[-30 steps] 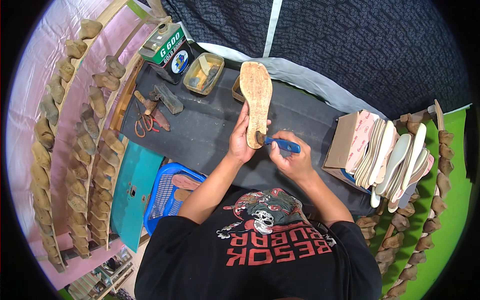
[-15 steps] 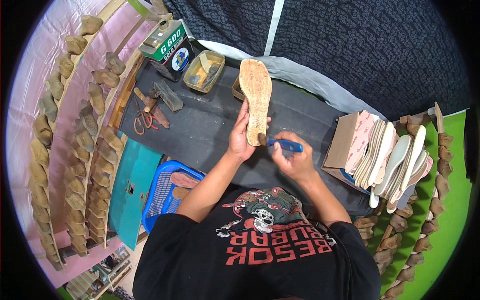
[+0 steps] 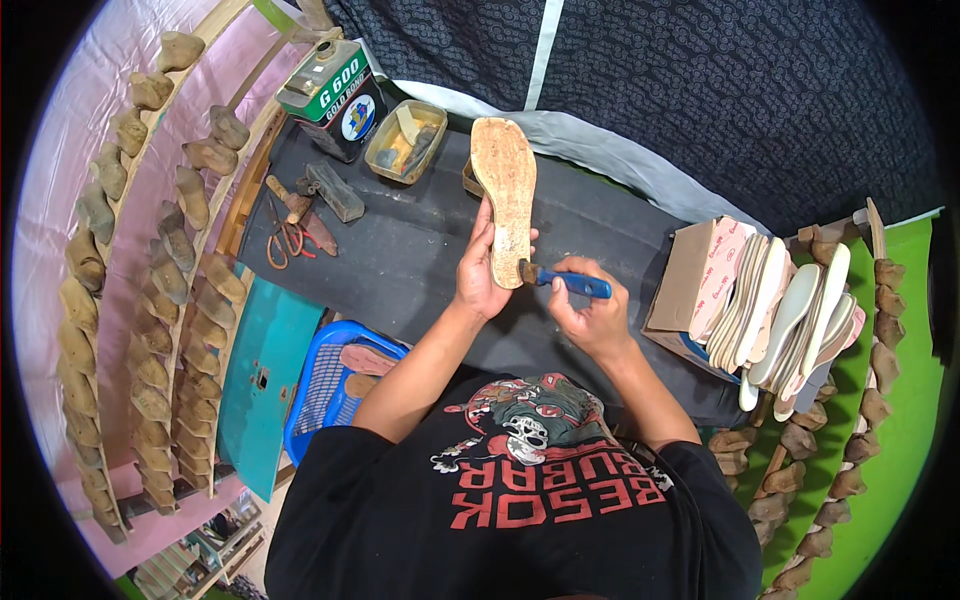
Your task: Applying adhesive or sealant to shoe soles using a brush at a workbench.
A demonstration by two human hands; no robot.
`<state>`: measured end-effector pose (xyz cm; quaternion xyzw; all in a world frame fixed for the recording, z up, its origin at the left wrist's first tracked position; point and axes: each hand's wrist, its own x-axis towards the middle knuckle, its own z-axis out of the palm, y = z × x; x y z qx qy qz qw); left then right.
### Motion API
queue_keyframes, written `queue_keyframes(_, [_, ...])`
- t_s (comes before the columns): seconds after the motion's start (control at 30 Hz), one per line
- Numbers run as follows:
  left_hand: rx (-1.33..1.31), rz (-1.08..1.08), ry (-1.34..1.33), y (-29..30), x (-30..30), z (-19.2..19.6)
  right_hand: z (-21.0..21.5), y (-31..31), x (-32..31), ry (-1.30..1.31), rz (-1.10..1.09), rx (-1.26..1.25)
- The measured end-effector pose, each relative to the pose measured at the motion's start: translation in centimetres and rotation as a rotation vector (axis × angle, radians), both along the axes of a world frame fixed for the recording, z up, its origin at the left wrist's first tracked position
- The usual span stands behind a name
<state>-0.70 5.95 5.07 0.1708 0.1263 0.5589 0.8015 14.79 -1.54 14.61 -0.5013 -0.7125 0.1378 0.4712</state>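
My left hand grips the heel end of a tan cork-like shoe sole, held up over the dark workbench with its toe pointing away. My right hand holds a small brush with a blue handle. The brush head touches the heel end of the sole, close to my left thumb.
A green glue tin and an open tray of glue stand at the back left, with scissors and a hammer nearby. A box of stacked insoles sits right. Racks of wooden shoe lasts line the left; a blue basket sits below.
The brush has shifted slightly along the heel end of the sole; both hands stay in nearly the same place.
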Motion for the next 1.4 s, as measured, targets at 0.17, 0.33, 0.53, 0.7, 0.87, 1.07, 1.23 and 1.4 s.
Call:
queue_keyframes(0.17, [-0.005,-0.002,-0.001,-0.2,0.3,-0.1,0.9,-0.9,-0.6,0.036,0.029,-0.007])
queue_keyframes(0.33, [0.008,0.028,0.025,-0.9,0.8,0.3,0.2,-1.1,0.1,0.007,0.003,0.001])
queue_keyframes(0.53, [0.032,0.017,0.110,-2.9,0.8,0.4,-0.1,-2.1,-0.6,0.028,0.129,0.053])
queue_keyframes(0.7, [-0.007,0.126,0.141,-4.7,-2.1,0.0,-1.7,-1.5,1.5,0.191,0.068,0.030])
queue_keyframes(0.87, [-0.033,0.198,0.218,-8.9,-5.0,-0.6,-5.1,-1.6,-0.2,0.696,0.159,-0.359])
queue_keyframes(1.07, [-0.058,0.257,0.196,-12.0,-6.1,-0.7,-6.0,-3.2,-4.1,0.794,0.279,-0.940])
queue_keyframes(1.23, [-0.010,0.253,0.108,-11.7,-7.9,0.1,-5.9,-4.3,-5.9,0.599,0.269,-0.884])
queue_keyframes(1.4, [0.023,0.292,0.030,-10.2,-10.5,0.3,-5.6,-5.0,-8.2,0.701,0.231,-0.862])
